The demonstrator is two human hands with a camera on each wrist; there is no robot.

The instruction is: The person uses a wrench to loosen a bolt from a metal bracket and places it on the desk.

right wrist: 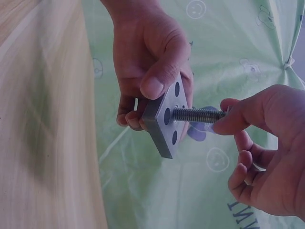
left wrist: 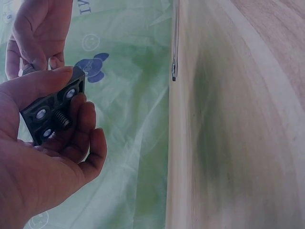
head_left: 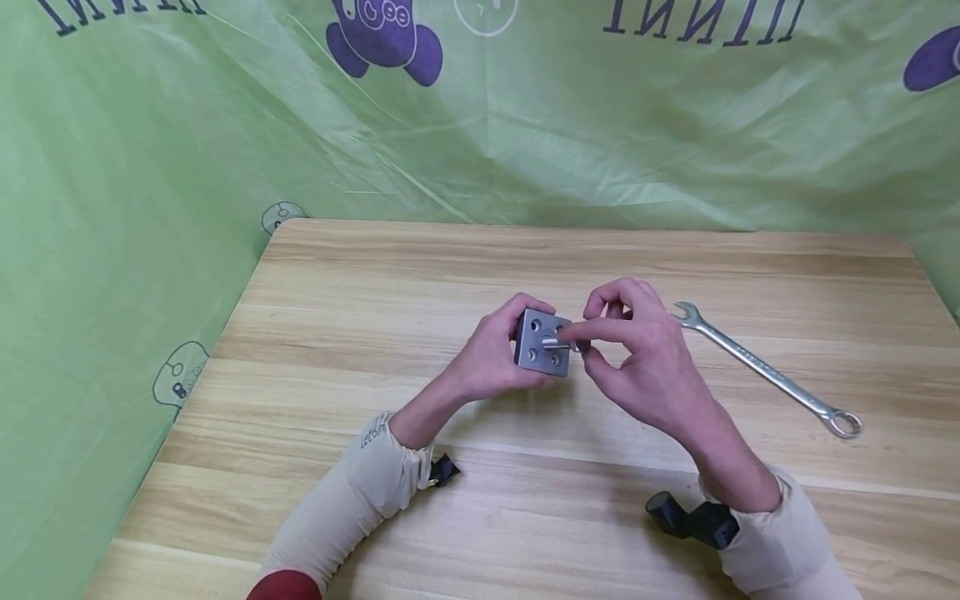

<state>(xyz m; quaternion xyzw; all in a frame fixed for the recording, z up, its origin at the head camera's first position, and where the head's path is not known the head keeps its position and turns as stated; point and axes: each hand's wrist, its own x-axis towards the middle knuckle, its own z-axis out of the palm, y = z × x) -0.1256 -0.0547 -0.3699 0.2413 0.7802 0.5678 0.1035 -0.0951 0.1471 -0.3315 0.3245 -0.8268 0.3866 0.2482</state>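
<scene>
You hold the square metal plate (head_left: 538, 342) by its edges in your left hand (head_left: 487, 358), thumb on one side and fingers on the other, above the middle of the wooden table (head_left: 337, 333); that edge grip probably steadies the plate while leaving both faces and the centre free. Your right hand (head_left: 648, 362) pinches the outer end of the threaded bolt (right wrist: 198, 115) between thumb and index finger, its other fingers loosely bent; the bolt stands square to the plate, its tip coming out on the opposite face, so the pinch seems meant to guide or turn it. The combination wrench (head_left: 765, 365) lies to the right, open end far, ring end near, within easy reach.

Your right fingertips hide the bolt's outer end, so whether it has a head cannot be told; in the left wrist view your fingers cover one corner hole, and dimness blurs the threads.
</scene>
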